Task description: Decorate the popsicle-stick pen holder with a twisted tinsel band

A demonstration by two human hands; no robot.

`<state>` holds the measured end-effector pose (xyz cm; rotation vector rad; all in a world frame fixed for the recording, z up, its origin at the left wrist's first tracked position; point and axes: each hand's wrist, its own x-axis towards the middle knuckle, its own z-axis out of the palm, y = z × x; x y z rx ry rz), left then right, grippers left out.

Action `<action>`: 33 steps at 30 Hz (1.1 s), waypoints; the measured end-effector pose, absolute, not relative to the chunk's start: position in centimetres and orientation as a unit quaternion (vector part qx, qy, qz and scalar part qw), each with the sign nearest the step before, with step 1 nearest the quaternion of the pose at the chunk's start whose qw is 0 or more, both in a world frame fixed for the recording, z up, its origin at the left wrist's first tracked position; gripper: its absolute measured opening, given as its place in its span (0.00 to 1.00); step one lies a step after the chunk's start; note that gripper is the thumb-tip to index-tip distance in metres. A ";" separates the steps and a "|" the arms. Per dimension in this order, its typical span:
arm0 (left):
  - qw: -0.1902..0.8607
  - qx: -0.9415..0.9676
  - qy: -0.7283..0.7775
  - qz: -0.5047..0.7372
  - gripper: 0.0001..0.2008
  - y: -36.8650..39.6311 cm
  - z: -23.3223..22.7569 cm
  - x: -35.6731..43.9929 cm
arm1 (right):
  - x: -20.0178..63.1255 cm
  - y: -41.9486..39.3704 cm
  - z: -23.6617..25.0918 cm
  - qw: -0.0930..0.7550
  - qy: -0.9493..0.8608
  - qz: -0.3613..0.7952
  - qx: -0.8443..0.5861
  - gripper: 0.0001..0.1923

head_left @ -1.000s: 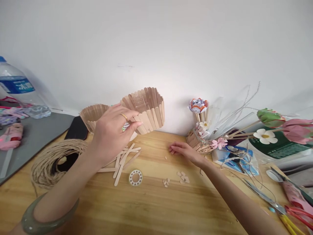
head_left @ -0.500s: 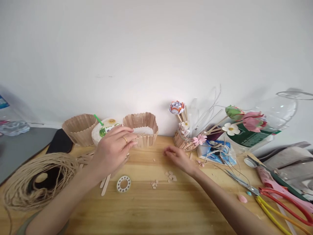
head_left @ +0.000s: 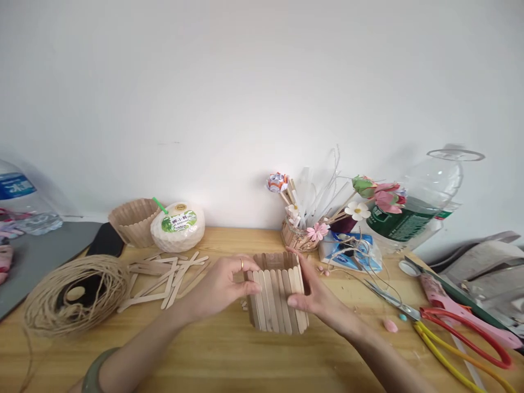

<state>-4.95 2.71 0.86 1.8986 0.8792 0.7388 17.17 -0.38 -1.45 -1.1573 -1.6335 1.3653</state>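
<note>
**Stick box held between both hands at mid-bench**

You have the stick box (head_left: 278,297) in front of you, upright on the bench (head_left: 229,355), its open top facing up and its wall of flat wooden sticks turned toward you. Your left hand (head_left: 223,286) is curled around its left side, fingers closed over the near wall and thumb at the rim. Your right hand (head_left: 313,295) is pressed to the right side, fingers half closed on the wall, thumb low on the front sticks. Both hands grip the box; nothing else is in either one.

Just left of your left hand lies a scatter of loose sticks (head_left: 167,275), and further left a coil of twine (head_left: 69,297). Behind the sticks, near the wall, stand a coconut (head_left: 178,226) with a green straw and, touching its left side, a round stick basket (head_left: 133,221). Behind the box to the right sits a small holder of paper flowers (head_left: 301,232), with a blue packet (head_left: 350,251) beside it and a cut plastic bottle (head_left: 421,210) beyond. Scissors (head_left: 458,333) with red and yellow handles lie at the right edge, well apart from your right hand.
</note>
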 end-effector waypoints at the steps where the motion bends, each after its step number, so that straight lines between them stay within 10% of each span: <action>1: 0.449 0.767 0.355 0.291 0.05 2.5 1.0 -4.7 | 17.3 -0.9 -1.3 0.351 -0.621 0.535 -0.453 0.54; 7: 0.492 0.760 0.323 0.274 0.06 0.9 0.2 -2.7 | 18.8 -3.9 -2.4 0.380 -0.543 0.587 -0.466 0.51; 15: 0.683 0.550 0.389 0.281 0.51 -0.4 -2.1 -0.6 | 18.7 -6.1 -4.3 0.469 -0.450 0.628 -0.428 0.53; 22: 0.759 0.534 0.311 0.206 0.46 -1.1 -1.1 -0.9 | 18.2 -5.8 -3.6 0.460 -0.533 0.579 -0.411 0.56; 28: 0.641 0.566 0.396 0.334 0.47 1.6 -1.6 -1.3 | 21.6 -2.0 -4.3 0.372 -0.701 0.204 -0.573 0.22; 33: 0.520 0.590 0.420 0.452 0.51 7.3 -3.5 -0.3 | 26.3 1.7 -5.2 0.307 -0.687 0.027 -0.658 0.14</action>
